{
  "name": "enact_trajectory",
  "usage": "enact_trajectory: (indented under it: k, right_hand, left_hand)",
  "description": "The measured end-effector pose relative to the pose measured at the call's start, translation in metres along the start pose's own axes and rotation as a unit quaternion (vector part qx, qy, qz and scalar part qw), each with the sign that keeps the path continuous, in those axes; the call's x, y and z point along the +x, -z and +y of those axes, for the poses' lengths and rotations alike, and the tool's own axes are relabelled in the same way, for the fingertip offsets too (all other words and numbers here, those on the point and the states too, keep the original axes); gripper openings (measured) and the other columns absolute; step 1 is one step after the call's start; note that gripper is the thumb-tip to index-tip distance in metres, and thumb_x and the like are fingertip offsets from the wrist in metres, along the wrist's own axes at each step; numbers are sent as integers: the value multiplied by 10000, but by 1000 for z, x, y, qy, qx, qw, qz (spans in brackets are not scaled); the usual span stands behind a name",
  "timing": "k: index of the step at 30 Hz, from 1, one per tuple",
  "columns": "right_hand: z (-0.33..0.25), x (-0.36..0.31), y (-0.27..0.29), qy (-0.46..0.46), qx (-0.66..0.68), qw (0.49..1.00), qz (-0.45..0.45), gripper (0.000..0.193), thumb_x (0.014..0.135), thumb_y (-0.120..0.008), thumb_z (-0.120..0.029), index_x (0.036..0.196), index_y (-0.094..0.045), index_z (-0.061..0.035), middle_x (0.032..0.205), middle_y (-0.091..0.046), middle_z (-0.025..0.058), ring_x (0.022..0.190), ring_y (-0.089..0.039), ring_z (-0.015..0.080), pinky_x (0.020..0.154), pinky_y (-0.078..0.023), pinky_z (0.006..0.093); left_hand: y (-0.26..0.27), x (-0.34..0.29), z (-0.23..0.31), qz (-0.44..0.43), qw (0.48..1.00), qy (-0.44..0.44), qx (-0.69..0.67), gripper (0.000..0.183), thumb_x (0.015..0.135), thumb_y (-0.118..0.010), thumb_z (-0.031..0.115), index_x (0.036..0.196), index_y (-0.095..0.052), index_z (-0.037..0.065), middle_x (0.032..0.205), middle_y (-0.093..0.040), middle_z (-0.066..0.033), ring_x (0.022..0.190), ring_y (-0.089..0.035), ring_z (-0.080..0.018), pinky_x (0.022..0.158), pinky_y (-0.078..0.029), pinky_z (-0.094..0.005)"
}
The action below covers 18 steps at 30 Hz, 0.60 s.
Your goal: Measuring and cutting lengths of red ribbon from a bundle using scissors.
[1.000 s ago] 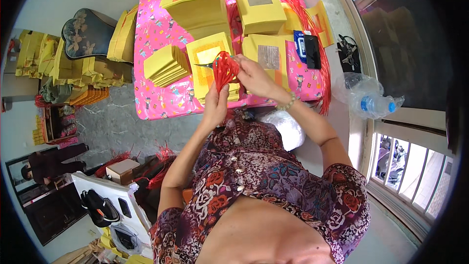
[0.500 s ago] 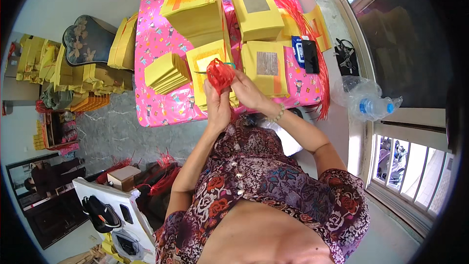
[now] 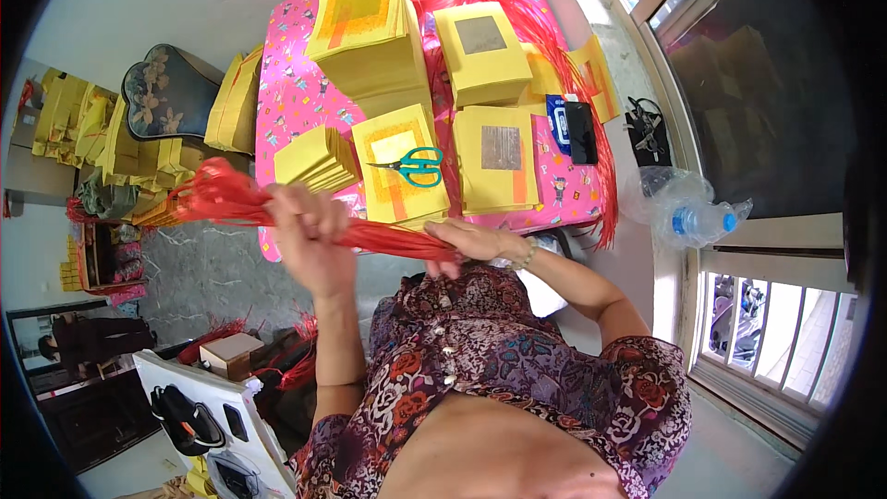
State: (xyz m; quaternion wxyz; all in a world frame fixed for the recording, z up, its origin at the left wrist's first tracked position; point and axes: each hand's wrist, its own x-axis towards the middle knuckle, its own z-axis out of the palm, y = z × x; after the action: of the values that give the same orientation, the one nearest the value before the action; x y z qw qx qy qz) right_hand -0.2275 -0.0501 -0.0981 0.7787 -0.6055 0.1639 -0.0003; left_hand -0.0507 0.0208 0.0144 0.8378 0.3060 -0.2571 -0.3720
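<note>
At the near side of the pink table (image 3: 294, 65), the red strand bundle (image 3: 388, 238) is held crosswise, the left hand (image 3: 312, 226) clenched round it and the right hand (image 3: 469, 240) closed about its right part, seemingly to keep strands together, while scissors (image 3: 418, 167) lie farther.

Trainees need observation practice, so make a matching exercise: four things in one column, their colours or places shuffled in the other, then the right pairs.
Things:
1. Bundle
2. Scissors
3. Bottle
4. Tablecloth

Descriptions:
A. Pink, patterned
B. Lying on a yellow stack
C. Clear, with a blue cap
D. Red, held in the left hand and right hand

Right pairs: 1-D, 2-B, 3-C, 4-A
</note>
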Motion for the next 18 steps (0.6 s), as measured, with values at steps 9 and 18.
enact_trajectory:
  k: [9,18]
  right_hand:
    - [10,-59,75,-208,-39,974,-77,580,953,-309,-458,667,-560,-21,474,-410,-12,372,-379,92,363,-325,239]
    - [-1,-99,140,-292,-134,947,13,530,936,-374,-430,662,-554,-14,504,-456,4,367,-352,67,357,-309,215]
  left_hand:
    - [145,16,50,80,991,-48,-100,263,975,-388,252,780,-416,77,573,-246,40,439,-191,-49,366,-183,-208]
    - [314,-15,56,331,938,-25,-98,354,864,-379,94,554,-218,145,498,-192,33,403,-177,-91,356,-179,-242]
